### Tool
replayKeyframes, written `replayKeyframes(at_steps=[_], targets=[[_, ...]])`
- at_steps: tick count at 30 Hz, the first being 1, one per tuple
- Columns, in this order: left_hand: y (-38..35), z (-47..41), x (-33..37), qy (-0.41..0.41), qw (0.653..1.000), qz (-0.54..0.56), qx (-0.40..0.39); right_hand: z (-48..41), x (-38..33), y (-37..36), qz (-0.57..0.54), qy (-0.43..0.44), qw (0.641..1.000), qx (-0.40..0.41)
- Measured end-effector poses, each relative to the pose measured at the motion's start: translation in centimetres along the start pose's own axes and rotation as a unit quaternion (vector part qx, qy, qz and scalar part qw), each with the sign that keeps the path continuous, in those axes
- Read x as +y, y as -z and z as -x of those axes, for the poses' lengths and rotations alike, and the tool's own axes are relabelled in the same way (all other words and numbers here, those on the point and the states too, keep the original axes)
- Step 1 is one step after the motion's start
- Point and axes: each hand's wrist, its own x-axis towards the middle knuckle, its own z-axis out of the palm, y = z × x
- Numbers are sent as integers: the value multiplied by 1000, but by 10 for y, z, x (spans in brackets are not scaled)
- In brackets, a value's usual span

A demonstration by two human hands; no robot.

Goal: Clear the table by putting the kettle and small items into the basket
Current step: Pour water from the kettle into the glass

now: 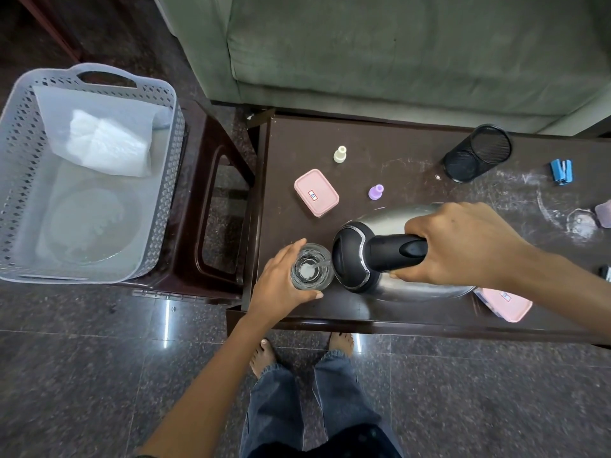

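Kettle, stainless-steel with black lid and handle (390,256), is tilted above the dark table (413,153), its handle gripped by the right hand (463,242). Left hand (281,282) wraps the clear drinking glass (312,267) beside the spout. Grey perforated plastic basket (162,200) stands left of both hands.

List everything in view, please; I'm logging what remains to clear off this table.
Steel kettle with black lid and handle: 1, silver and black, tilted over the glass, table front.
Clear drinking glass: 1, transparent, front left table corner.
Pink lidded boxes: 2, one mid-left, one front right edge.
Small caps: 2, cream and purple, table middle.
Black mesh pen cup: 1, lying on its side, back right.
Blue clip: 1, far right.
Grey plastic basket: 1, on a stool to the left, holding white wrapping.
Left hand: around the glass.
Right hand: gripping the kettle handle.
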Motion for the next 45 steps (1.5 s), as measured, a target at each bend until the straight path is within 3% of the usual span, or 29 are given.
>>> replayKeyframes(at_steps=[45], targets=[[0,0,1,12,1000,0,3,-2,6,3,-3,15,1000,20]])
